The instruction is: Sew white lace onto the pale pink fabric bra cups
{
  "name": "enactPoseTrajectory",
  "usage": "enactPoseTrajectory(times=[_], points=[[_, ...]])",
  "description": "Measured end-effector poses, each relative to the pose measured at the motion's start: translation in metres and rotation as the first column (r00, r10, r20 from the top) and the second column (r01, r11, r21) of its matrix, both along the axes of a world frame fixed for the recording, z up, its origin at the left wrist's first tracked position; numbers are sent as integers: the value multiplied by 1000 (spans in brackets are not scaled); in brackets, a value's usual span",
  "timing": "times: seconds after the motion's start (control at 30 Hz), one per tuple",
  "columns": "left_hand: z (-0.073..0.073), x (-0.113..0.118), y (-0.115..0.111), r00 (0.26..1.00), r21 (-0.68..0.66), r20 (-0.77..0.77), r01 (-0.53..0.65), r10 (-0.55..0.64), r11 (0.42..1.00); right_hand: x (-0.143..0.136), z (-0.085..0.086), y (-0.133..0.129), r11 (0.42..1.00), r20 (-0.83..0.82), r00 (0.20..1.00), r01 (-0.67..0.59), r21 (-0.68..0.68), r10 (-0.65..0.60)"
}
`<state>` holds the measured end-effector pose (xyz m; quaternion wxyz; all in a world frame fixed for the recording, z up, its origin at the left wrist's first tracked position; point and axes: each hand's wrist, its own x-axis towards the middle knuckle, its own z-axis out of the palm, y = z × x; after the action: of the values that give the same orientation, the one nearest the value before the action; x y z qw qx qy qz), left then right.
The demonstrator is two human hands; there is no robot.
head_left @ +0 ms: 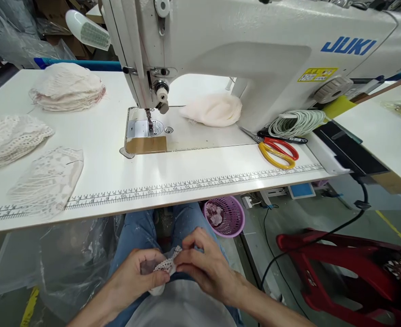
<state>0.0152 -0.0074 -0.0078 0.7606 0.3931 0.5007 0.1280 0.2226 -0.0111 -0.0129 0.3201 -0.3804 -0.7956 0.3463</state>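
Over my lap, in front of the table edge, my left hand [145,271] pinches a small piece of white lace fabric [166,264] between thumb and fingers. My right hand [203,263] grips the other side of the same lace, its thumb and fingertips pressed together. Part of the fabric is hidden by my fingers. Ahead on the table stands a white sewing machine [227,41], its presser foot [149,125] over the metal needle plate. A single white lace piece [51,179] lies flat at the front left of the table.
Stacks of white fabric pieces [67,86] and lace pieces [12,138] lie at left. Peach fabric [217,110] rests under the machine arm. Scissors [278,152] and a coil of cord [295,123] are at right. Below stand a purple basket [232,218] and a red stool [336,268].
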Motion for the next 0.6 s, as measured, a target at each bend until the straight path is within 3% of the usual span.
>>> enactPoseTrajectory(times=[0.27,0.37,0.47,0.53,0.6], points=[[2,6,-2,1000,-3,-6,-17,17,1000,-14,-12,-3,980,162,985,-96,173,68],[3,4,-3,1000,-6,-12,-17,17,1000,-9,-20,3,998,38,999,34,51,-36],[1,-1,-3,999,-34,-26,-26,25,999,2,-24,7,951,-105,956,251,-181,-272],[1,-3,-3,999,-60,-29,-26,25,998,6,-21,6,948,-120,961,218,-231,-250],[1,-3,-2,999,-72,-30,-25,22,997,6,-15,2,979,-98,989,87,-186,-106]])
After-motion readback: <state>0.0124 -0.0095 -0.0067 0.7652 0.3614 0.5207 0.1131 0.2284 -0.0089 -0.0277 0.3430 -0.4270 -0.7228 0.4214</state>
